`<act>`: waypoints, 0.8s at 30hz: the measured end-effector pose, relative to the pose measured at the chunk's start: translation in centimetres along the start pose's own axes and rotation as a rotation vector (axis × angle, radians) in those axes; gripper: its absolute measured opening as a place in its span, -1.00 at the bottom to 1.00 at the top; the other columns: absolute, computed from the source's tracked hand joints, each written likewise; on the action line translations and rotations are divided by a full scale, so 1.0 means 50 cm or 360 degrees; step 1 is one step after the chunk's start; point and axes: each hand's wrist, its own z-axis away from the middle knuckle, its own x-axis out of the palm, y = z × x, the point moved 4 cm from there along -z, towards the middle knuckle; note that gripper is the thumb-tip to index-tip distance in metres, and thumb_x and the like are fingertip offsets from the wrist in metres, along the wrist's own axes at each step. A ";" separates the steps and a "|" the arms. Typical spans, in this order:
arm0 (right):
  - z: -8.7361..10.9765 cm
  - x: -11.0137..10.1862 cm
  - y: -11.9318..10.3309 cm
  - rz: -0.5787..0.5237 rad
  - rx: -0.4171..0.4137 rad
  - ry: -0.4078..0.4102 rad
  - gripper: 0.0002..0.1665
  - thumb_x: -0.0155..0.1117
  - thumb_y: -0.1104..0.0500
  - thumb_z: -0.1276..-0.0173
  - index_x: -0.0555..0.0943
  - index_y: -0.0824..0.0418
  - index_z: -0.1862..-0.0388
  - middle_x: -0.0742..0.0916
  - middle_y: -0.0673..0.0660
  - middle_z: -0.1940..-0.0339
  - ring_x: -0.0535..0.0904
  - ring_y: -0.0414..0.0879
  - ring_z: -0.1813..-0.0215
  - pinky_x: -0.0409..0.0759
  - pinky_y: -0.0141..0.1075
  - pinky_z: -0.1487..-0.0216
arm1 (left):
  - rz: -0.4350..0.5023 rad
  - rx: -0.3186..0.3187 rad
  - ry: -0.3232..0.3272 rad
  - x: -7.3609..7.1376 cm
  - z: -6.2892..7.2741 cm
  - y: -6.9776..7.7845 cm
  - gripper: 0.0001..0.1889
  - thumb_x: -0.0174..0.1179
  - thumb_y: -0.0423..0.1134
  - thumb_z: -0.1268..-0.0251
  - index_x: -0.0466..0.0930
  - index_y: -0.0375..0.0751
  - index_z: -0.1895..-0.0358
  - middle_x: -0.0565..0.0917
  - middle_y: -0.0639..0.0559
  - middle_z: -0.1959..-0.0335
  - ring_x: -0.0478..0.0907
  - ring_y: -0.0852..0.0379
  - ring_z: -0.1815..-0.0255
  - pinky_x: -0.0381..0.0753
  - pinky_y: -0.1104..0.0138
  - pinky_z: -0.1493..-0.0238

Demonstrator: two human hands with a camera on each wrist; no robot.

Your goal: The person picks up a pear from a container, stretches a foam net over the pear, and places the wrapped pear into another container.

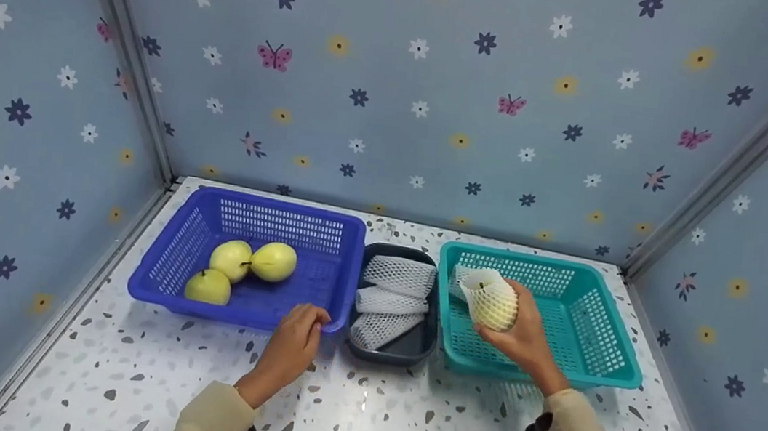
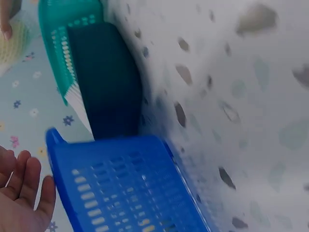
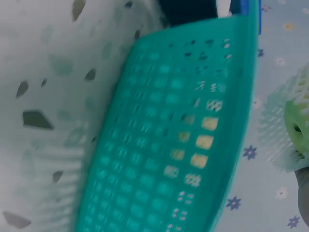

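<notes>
My right hand (image 1: pixel 523 339) grips a pale yellow pear wrapped in a white foam net sleeve (image 1: pixel 496 306), above the teal basket (image 1: pixel 609 381). The sleeve's open end faces up and left, and the pear's stem end shows in it. In the right wrist view the netted pear (image 3: pixel 297 121) appears at the right edge. My left hand (image 1: pixel 295 344) is at the front right rim of the blue-purple basket (image 1: pixel 211 309), its fingers loosely bent with nothing held; whether they touch the rim, I cannot tell. Three bare pears (image 1: pixel 273 262) lie on that basket's left side.
Between the baskets stands a dark grey tray (image 1: pixel 407 354) with several white foam net sleeves (image 1: pixel 400 276). Another white netted thing (image 1: pixel 460 282), partly hidden, lies at the teal basket's back left. Flower-patterned panels (image 1: pixel 400 86) enclose the speckled white table (image 1: pixel 366 418) behind and at both sides.
</notes>
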 end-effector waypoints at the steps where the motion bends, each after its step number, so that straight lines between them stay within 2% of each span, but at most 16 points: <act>1: -0.001 0.003 0.021 0.0016 0.0001 -0.0018 -0.02 0.58 0.31 0.09 0.28 0.39 -0.31 0.47 0.32 -0.14 0.48 0.12 -0.01 0.53 0.03 0.12 | -0.0050 0.0021 0.0019 -0.002 -0.003 -0.007 -0.86 0.02 -0.52 -0.28 0.51 -0.25 0.22 0.54 0.00 0.31 0.46 0.03 0.22 0.42 0.14 0.19; 3: -0.002 0.012 0.063 0.0041 0.0015 -0.0075 0.00 0.59 0.28 0.09 0.27 0.37 -0.32 0.47 0.30 -0.14 0.47 0.10 0.00 0.52 0.03 0.12 | -0.0128 0.0038 0.0043 -0.005 -0.009 -0.021 -0.88 0.04 -0.49 -0.28 0.52 -0.24 0.23 0.55 -0.01 0.31 0.45 0.00 0.22 0.37 0.12 0.22; 5: -0.002 0.022 0.101 0.0073 0.0029 -0.0147 0.01 0.58 0.24 0.08 0.25 0.36 -0.33 0.46 0.28 -0.14 0.46 0.07 -0.01 0.51 0.02 0.11 | -0.0173 0.0013 0.0037 -0.005 -0.012 -0.032 -0.90 0.03 -0.48 -0.31 0.52 -0.26 0.23 0.55 -0.03 0.31 0.45 -0.03 0.22 0.34 0.12 0.24; 9: 0.002 0.032 0.129 0.0108 0.0056 -0.0275 0.00 0.57 0.23 0.08 0.25 0.40 -0.32 0.45 0.31 -0.13 0.44 0.12 -0.03 0.48 0.06 0.07 | -0.0217 -0.0034 0.0000 0.004 -0.011 -0.048 -0.90 0.01 -0.49 -0.34 0.51 -0.29 0.23 0.55 -0.04 0.31 0.45 -0.04 0.24 0.34 0.12 0.24; 13: 0.000 0.044 0.150 0.0146 0.0048 -0.0359 -0.01 0.58 0.25 0.10 0.28 0.42 -0.30 0.48 0.29 -0.11 0.44 0.10 -0.03 0.47 0.04 0.04 | -0.0259 -0.0028 -0.0003 0.010 -0.007 -0.053 -0.89 0.00 -0.50 -0.31 0.51 -0.28 0.25 0.56 -0.04 0.34 0.46 -0.03 0.27 0.33 0.14 0.24; 17: 0.001 0.059 0.165 0.0198 0.0061 -0.0451 -0.04 0.58 0.24 0.11 0.30 0.41 -0.26 0.50 0.29 -0.05 0.46 0.09 0.01 0.50 0.02 0.09 | -0.0284 -0.0008 0.0018 0.013 -0.007 -0.053 -0.88 -0.01 -0.50 -0.31 0.51 -0.26 0.26 0.57 -0.05 0.35 0.45 -0.03 0.30 0.32 0.16 0.25; 24: 0.000 0.084 0.176 0.0273 0.0203 -0.0582 -0.07 0.56 0.18 0.06 0.30 0.30 -0.27 0.49 0.26 -0.04 0.46 0.08 0.01 0.51 0.00 0.10 | -0.0308 -0.0016 0.0026 0.012 -0.002 -0.055 -0.87 -0.01 -0.52 -0.28 0.51 -0.27 0.26 0.58 -0.05 0.35 0.46 -0.02 0.30 0.32 0.15 0.24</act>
